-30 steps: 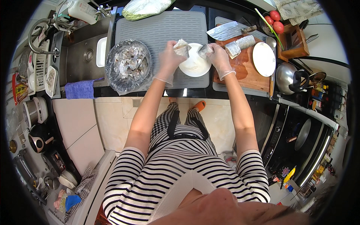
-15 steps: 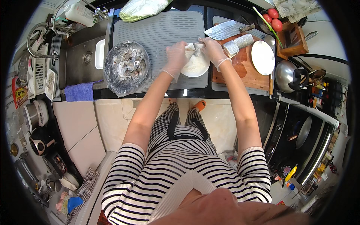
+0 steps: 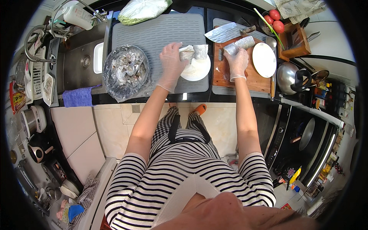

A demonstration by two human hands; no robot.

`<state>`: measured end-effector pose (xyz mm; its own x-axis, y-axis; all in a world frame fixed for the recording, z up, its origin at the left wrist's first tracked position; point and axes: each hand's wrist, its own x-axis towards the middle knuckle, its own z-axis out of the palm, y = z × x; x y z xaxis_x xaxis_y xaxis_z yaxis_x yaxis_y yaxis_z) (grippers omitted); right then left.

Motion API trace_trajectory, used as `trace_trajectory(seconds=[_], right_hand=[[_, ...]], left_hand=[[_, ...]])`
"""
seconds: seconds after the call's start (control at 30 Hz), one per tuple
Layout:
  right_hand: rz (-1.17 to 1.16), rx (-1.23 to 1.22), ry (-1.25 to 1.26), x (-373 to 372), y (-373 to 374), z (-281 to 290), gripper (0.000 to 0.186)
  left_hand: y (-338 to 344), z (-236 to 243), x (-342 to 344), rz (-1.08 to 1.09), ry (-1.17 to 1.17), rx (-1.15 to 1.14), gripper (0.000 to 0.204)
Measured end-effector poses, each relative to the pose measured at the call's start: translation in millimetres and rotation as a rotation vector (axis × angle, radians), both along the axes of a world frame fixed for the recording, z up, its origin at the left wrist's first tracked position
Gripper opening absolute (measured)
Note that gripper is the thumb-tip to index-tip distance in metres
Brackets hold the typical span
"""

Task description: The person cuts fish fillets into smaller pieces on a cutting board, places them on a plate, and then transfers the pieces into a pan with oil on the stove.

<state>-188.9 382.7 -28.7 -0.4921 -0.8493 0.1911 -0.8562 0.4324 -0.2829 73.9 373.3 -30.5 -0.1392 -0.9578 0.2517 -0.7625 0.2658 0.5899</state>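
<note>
Both my hands wear clear disposable gloves. My left hand [image 3: 171, 63] is curled at the left of a white dish of white powder [image 3: 196, 72], its thumb and fingers about the edge of a pale fish piece [image 3: 186, 53]. Beside that piece, a silvery fish piece [image 3: 201, 51] lies over the dish's far rim. On the wooden cutting board [image 3: 255, 82], my right hand [image 3: 237, 63] closes its fingers on the near end of a row of silvery fish pieces [image 3: 245, 42]. The fingertips partly hide the piece there.
A cleaver [image 3: 222, 33] lies behind the fish, and a white oval plate [image 3: 264, 60] is on the board's right. To the left stand a plastic-lined bowl of scraps [image 3: 126, 71] and the sink [image 3: 76, 78]. A kettle [image 3: 288, 78] stands at right; wrapped cabbage [image 3: 142, 10] lies behind.
My right hand has left the dish and moved right to the fish row on the board. A fish piece now lies uncovered over the dish's rim. The left hand has shifted slightly left.
</note>
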Motion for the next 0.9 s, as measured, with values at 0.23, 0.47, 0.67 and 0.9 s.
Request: trace_trajectory(seconds=[0.23, 0.47, 0.67, 0.9], right_hand=[[-0.016, 0.046, 0.076, -6.7, -13.7, -9.2, 0.052], [-0.090, 0.093, 0.099, -1.6, -16.5, -8.6, 0.054], [0.054, -0.022, -0.276, -3.0, -1.6, 8.4, 0.055], [0.516, 0.018, -0.259, 78.2, 52.8, 23.7, 0.049]], left_hand=[[24.1, -3.7, 11.7, 0.022, 0.064, -0.022, 0.055], [40.1, -9.2, 15.7, 0.028, 0.024, -0.005, 0.053], [41.1, -12.7, 19.3, 0.053, 0.009, -0.019, 0.052], [37.4, -17.4, 16.0, -0.108, 0.017, -0.064, 0.031]])
